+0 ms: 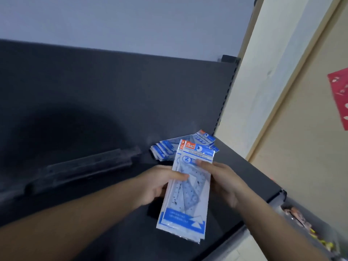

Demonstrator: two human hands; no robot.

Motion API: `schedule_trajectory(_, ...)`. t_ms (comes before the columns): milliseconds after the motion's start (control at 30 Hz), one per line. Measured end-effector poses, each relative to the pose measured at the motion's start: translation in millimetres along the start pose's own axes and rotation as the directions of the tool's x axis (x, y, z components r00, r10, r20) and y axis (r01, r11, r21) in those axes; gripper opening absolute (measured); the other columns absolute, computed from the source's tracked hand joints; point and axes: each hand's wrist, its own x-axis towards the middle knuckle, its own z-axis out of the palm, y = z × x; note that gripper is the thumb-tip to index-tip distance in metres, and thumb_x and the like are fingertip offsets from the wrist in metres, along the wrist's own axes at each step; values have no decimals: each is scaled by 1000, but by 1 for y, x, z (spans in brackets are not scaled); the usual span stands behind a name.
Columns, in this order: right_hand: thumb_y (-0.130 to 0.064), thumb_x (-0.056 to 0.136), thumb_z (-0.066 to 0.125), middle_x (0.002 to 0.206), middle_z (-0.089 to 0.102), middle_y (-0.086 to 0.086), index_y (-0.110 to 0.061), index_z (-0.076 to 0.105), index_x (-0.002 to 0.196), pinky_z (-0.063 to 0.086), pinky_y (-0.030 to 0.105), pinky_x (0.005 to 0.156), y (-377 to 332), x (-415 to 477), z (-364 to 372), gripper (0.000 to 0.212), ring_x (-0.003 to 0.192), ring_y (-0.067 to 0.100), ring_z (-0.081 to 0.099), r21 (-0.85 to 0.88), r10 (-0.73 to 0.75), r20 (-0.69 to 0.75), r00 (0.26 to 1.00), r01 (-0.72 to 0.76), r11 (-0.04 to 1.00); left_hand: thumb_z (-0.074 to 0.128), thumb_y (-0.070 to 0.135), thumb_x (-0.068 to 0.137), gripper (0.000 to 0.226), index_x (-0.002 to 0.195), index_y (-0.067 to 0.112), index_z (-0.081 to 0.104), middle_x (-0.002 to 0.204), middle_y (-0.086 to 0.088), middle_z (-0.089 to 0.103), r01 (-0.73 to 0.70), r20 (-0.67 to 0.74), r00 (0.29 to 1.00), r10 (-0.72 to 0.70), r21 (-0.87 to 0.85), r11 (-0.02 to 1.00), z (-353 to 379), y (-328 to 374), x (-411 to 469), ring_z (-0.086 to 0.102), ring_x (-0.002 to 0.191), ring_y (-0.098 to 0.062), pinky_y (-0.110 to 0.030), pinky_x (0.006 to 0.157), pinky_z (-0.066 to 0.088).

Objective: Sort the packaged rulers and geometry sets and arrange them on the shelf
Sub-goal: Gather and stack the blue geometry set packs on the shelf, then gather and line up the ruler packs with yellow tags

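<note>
Both of my hands hold a small stack of blue-and-white geometry set packs [185, 208] above the dark shelf [116, 213]. My left hand [158, 182] grips the stack's left edge, thumb on the front. On the right edge sits my right hand [221, 182], its thumb near the top print. A pile of similar packs [169, 147] lies flat on the shelf behind, close to the back right corner. Long dark ruler packs [84, 169] lie along the shelf to the left, blurred.
The shelf's dark back panel [113, 87] rises behind. A slotted upright [226, 95] marks the right end, with a cream wall [263, 91] and a red sheet [339, 98] beyond. Below right, a lower shelf holds mixed small goods [305, 225].
</note>
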Motion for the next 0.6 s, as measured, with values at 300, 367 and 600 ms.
schedule_trajectory(300, 0, 89, 51, 56, 64, 4, -7, 59, 95, 38, 15, 33, -35, 120, -66, 12, 37, 9, 53, 312, -3, -97, 995, 34, 949, 69, 5, 80, 9, 85, 10, 62, 74, -7, 70, 12, -325, 945, -22, -32, 999, -6, 47, 54, 67, 57, -14, -22, 53, 57)
schedule_trajectory(367, -4, 91, 53, 53, 63, 8, -5, 55, 102, 46, 17, 37, -37, 138, -72, 11, 37, 13, 58, 290, 58, -2, 998, -55, 956, 67, -2, 81, 13, 82, 7, 58, 75, -9, 66, -159, -557, 831, 14, -213, 964, -13, 57, 69, 65, 62, -16, -24, 55, 57)
schedule_trajectory(600, -35, 86, 64, 71, 63, 15, -4, 47, 102, 42, 25, 42, -32, 166, -98, 39, 47, 23, 57, -559, -144, 102, 984, 177, 810, 49, -5, 92, 12, 93, 5, 56, 89, -12, 59, -347, -785, 619, 17, -254, 903, -11, 41, 75, 58, 80, -17, -24, 72, 54)
